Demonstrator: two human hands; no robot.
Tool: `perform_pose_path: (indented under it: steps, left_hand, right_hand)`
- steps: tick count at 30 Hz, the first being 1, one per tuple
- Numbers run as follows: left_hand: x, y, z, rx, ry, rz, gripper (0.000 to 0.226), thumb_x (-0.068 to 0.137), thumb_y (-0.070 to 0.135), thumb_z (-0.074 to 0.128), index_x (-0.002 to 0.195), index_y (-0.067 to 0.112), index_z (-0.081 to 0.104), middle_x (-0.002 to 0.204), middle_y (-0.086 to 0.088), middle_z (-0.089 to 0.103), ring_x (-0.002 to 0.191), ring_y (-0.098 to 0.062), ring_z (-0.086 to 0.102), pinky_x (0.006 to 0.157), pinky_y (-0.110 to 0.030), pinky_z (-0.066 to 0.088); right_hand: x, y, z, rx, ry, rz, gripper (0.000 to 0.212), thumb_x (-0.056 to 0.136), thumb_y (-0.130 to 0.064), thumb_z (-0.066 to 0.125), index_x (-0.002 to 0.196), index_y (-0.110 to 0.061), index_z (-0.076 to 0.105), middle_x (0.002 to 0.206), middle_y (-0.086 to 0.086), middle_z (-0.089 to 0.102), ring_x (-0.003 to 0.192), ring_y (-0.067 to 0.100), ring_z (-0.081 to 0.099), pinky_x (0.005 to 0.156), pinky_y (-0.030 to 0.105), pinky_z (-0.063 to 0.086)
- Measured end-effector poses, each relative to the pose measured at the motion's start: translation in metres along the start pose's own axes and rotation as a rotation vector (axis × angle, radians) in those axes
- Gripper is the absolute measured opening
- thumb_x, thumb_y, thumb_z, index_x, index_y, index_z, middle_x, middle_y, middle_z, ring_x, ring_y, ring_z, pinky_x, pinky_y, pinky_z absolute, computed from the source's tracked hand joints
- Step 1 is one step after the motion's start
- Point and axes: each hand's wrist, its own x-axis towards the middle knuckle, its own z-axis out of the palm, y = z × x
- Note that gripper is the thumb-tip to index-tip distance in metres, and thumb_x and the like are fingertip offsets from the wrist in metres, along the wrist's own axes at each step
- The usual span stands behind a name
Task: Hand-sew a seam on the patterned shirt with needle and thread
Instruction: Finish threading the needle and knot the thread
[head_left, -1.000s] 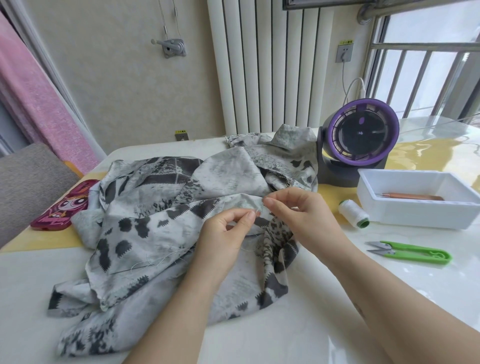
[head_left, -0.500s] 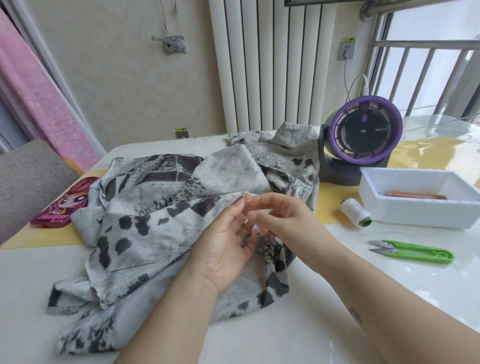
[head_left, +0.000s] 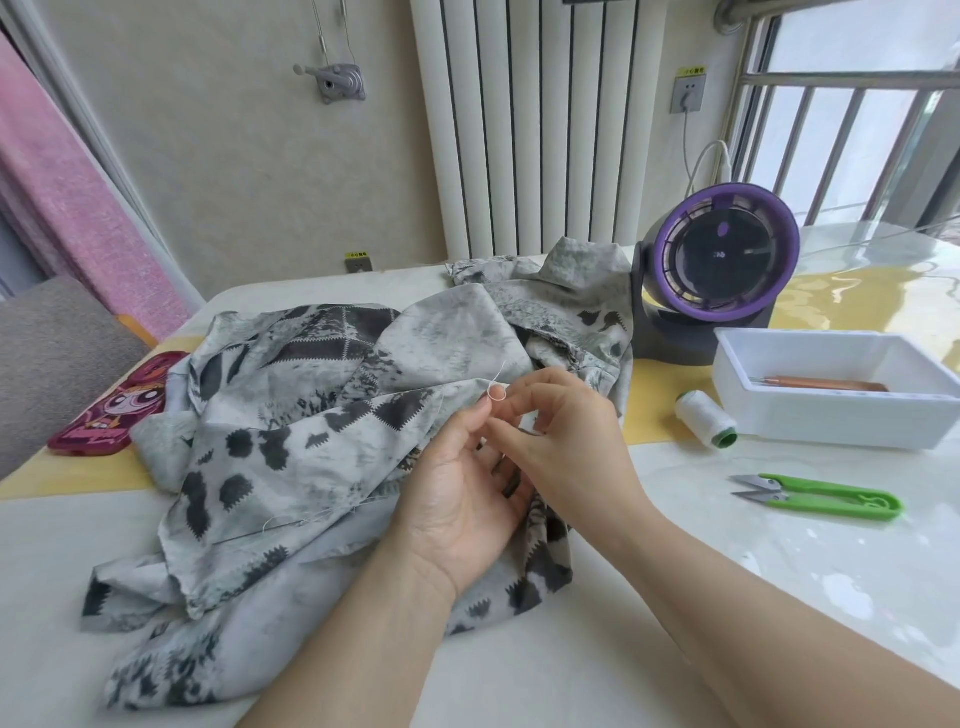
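Note:
The grey patterned shirt (head_left: 311, 431) lies crumpled on the white table (head_left: 779, 597). My left hand (head_left: 457, 499) is palm up over the shirt's folded edge, its fingertips at a strand of white thread. A small loop of that thread (head_left: 497, 391) stands above the fingertips of my right hand (head_left: 566, 441), which pinches the thread with curled fingers. The needle is too small to make out. A spool of white thread (head_left: 705, 419) lies to the right of the shirt.
A white tray (head_left: 831, 421) with a brown tool stands at the right, green thread snips (head_left: 826, 496) in front of it. A purple desk fan (head_left: 719, 270) stands behind the tray. A pink phone case (head_left: 119, 405) lies at the left edge.
My hands let go of the pinched fabric edge; the left hand turned palm up and a thread loop formed at the right fingertips. Since half a second ago they barely moved.

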Motion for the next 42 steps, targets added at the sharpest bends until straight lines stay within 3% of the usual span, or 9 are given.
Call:
perform_pose_path:
  steps: [5, 7, 9, 12, 14, 21, 27, 42]
  left_hand:
    - [0.002, -0.001, -0.001, -0.006, 0.019, -0.007, 0.017, 0.079, 0.027, 0.061, 0.072, 0.025, 0.076, 0.100, -0.006, 0.068, 0.094, -0.020, 0.061, 0.103, -0.033, 0.038]
    - [0.001, 0.001, -0.002, -0.005, 0.034, -0.001, 0.014, 0.078, 0.025, 0.061, 0.075, 0.024, 0.075, 0.092, -0.004, 0.068, 0.083, -0.016, 0.062, 0.090, -0.025, 0.042]
    - [0.001, 0.004, -0.003, 0.036, 0.077, 0.002, 0.011, 0.075, 0.023, 0.064, 0.083, 0.023, 0.072, 0.081, 0.002, 0.067, 0.068, -0.007, 0.056, 0.065, -0.017, 0.037]
    - [0.001, 0.010, -0.010, 0.142, 0.130, 0.001, 0.026, 0.069, 0.020, 0.069, 0.094, 0.018, 0.070, 0.081, 0.004, 0.064, 0.061, -0.002, 0.048, 0.043, -0.011, 0.028]
    - [0.001, 0.014, -0.012, 0.175, 0.136, 0.005, 0.034, 0.067, 0.017, 0.069, 0.101, 0.014, 0.066, 0.082, 0.002, 0.063, 0.058, -0.002, 0.044, 0.039, -0.010, 0.026]
    - [-0.001, 0.016, -0.012, 0.224, 0.110, 0.035, 0.024, 0.069, 0.013, 0.067, 0.092, 0.012, 0.062, 0.073, 0.002, 0.062, 0.058, -0.003, 0.043, 0.038, -0.010, 0.026]
    - [-0.002, 0.017, -0.010, 0.238, 0.140, 0.101, 0.022, 0.065, 0.013, 0.069, 0.086, 0.013, 0.064, 0.077, 0.002, 0.057, 0.059, -0.003, 0.043, 0.037, -0.010, 0.025]
    - [-0.004, 0.018, -0.008, 0.350, 0.125, 0.230, 0.015, 0.067, 0.013, 0.068, 0.081, 0.014, 0.064, 0.065, 0.007, 0.052, 0.056, -0.003, 0.037, 0.037, -0.011, 0.024]
  right_hand:
    - [0.000, -0.001, -0.004, 0.088, -0.082, 0.051, 0.016, 0.076, -0.022, 0.077, 0.062, -0.019, 0.069, 0.085, -0.013, 0.061, 0.055, 0.002, 0.055, 0.058, 0.025, 0.048]
    - [0.001, -0.002, -0.009, 0.137, -0.121, 0.046, 0.016, 0.076, -0.020, 0.077, 0.063, -0.016, 0.070, 0.086, -0.012, 0.061, 0.059, 0.003, 0.057, 0.059, 0.017, 0.046]
    - [0.003, -0.001, -0.015, 0.113, -0.142, 0.013, 0.015, 0.076, -0.020, 0.078, 0.063, -0.019, 0.070, 0.088, -0.013, 0.062, 0.071, -0.001, 0.059, 0.066, 0.008, 0.041]
    - [0.008, 0.002, -0.024, 0.036, -0.181, -0.033, 0.015, 0.075, -0.025, 0.078, 0.063, -0.026, 0.068, 0.088, -0.016, 0.061, 0.082, -0.002, 0.057, 0.073, 0.012, 0.040]
    - [0.009, 0.003, -0.027, -0.006, -0.229, -0.060, 0.013, 0.075, -0.027, 0.077, 0.066, -0.026, 0.069, 0.090, -0.016, 0.061, 0.085, 0.000, 0.056, 0.075, 0.013, 0.040]
    - [0.009, 0.006, -0.030, -0.072, -0.301, -0.142, 0.017, 0.077, -0.026, 0.076, 0.066, -0.033, 0.065, 0.096, -0.012, 0.061, 0.089, -0.002, 0.055, 0.074, 0.006, 0.036]
    - [0.010, 0.009, -0.032, -0.130, -0.339, -0.175, 0.008, 0.078, -0.026, 0.076, 0.073, -0.022, 0.071, 0.095, -0.015, 0.058, 0.091, -0.005, 0.054, 0.074, 0.003, 0.034]
    - [0.011, 0.012, -0.033, -0.239, -0.349, -0.211, 0.009, 0.077, -0.028, 0.076, 0.073, -0.022, 0.071, 0.094, -0.011, 0.058, 0.090, -0.001, 0.053, 0.077, 0.001, 0.034]
